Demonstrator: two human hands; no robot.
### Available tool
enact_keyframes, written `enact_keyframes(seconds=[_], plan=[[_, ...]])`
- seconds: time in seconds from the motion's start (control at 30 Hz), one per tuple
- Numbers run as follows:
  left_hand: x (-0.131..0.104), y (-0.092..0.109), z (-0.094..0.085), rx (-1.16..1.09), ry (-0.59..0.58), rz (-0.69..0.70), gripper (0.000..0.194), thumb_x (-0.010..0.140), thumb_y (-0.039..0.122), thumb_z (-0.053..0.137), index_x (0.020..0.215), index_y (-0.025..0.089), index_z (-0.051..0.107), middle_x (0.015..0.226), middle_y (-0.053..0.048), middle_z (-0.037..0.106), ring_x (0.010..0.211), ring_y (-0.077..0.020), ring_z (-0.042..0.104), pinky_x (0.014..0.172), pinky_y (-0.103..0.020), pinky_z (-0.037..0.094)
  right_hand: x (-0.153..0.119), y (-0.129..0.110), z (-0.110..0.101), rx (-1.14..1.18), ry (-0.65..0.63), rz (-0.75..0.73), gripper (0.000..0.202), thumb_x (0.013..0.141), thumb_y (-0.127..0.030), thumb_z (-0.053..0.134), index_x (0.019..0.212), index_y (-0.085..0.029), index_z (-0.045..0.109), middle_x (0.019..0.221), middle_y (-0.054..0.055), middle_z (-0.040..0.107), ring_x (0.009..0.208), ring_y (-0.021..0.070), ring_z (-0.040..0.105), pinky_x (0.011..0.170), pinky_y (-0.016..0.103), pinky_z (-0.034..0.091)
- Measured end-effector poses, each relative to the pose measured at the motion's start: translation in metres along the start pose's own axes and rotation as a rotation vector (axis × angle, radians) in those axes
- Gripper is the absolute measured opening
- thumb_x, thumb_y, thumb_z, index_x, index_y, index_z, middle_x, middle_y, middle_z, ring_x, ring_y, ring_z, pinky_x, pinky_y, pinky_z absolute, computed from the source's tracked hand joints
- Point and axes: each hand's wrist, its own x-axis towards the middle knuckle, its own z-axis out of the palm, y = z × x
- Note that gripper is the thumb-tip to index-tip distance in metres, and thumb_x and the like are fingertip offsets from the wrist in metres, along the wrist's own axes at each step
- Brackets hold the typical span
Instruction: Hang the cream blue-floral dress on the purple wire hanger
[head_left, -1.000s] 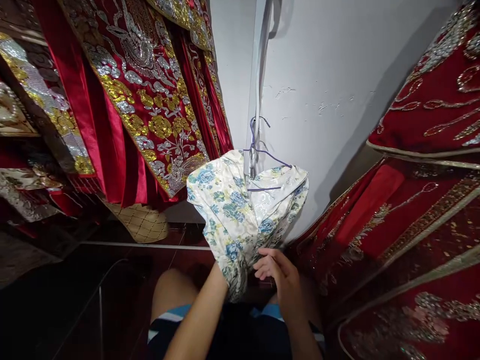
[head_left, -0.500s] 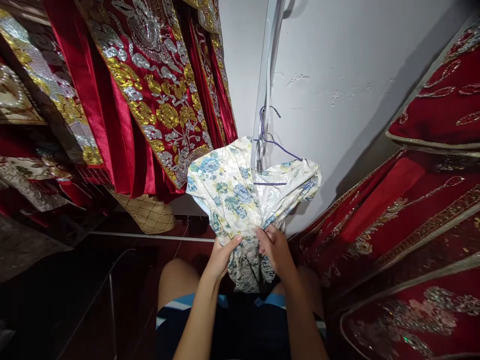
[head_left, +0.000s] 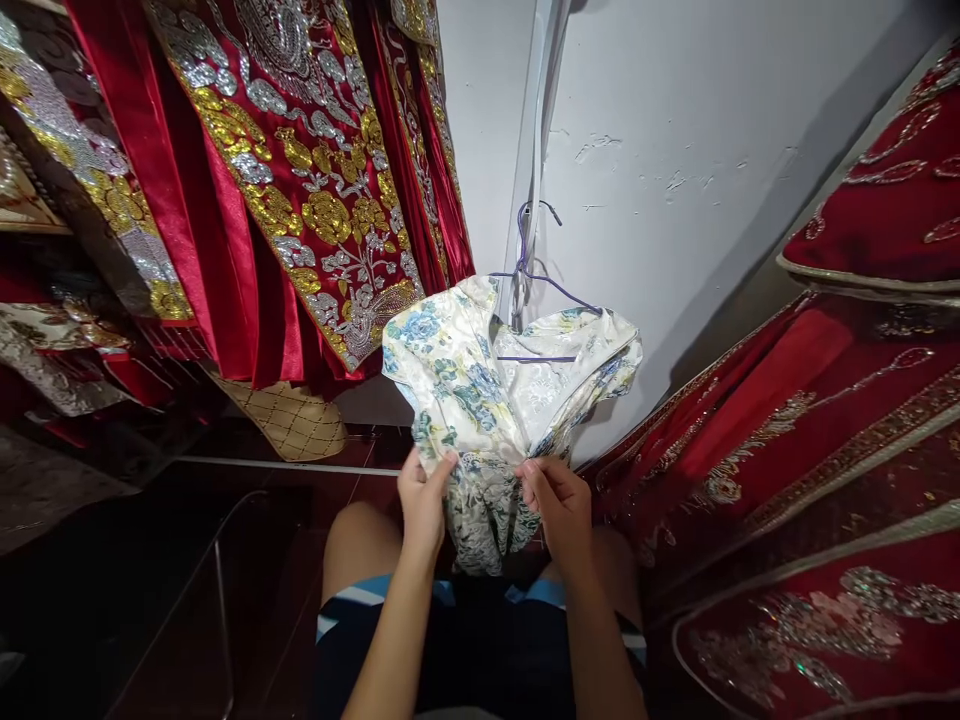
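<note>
Two hands show in the head view, both on the floral garment (head_left: 457,370), which hangs from a purple hanger (head_left: 559,288) before the white wall (head_left: 675,130). The left hand (head_left: 422,500), half curled, grips its waist side, thumb in front; the right hand (head_left: 556,495), nearly closed, pinches cloth below the V-neck. Light, even tension probably suits this loosely hung fabric best.
</note>
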Motion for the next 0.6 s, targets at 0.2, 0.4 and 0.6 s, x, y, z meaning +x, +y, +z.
enact_keyframes(seconds=[0.2,0.4,0.6], plan=[[-0.007,-0.001,0.005,0.266,0.134,0.641,0.023,0.087,0.021,0.069,0.108,0.02,0.064,0.105,-0.006,0.062,0.097,-0.0162,0.06,0.086,-0.027,0.048,-0.003,-0.001,0.0,0.027,0.011,0.029,0.037,0.093,-0.042,0.059,0.063,-0.019,0.061,0.056,-0.002,0.051,0.05,0.0115,0.043,0.052,0.027,0.036],[-0.024,0.003,0.025,0.484,-0.585,0.516,0.014,0.091,0.016,0.061,0.104,0.02,0.063,0.101,-0.005,0.063,0.096,-0.017,0.06,0.086,-0.029,0.047,-0.007,-0.003,0.004,0.071,-0.015,0.039,0.033,0.092,-0.042,0.061,0.067,-0.019,0.062,0.055,-0.002,0.048,0.05,0.011,0.041,0.05,0.026,0.032],[-0.029,-0.003,0.036,0.521,-0.575,0.492,0.018,0.087,0.005,0.054,0.096,0.02,0.056,0.089,-0.001,0.059,0.084,-0.014,0.056,0.075,-0.024,0.043,-0.01,-0.006,0.005,0.091,-0.07,0.038,0.032,0.094,-0.04,0.06,0.071,-0.019,0.066,0.053,-0.003,0.048,0.048,0.0098,0.041,0.05,0.025,0.031]])
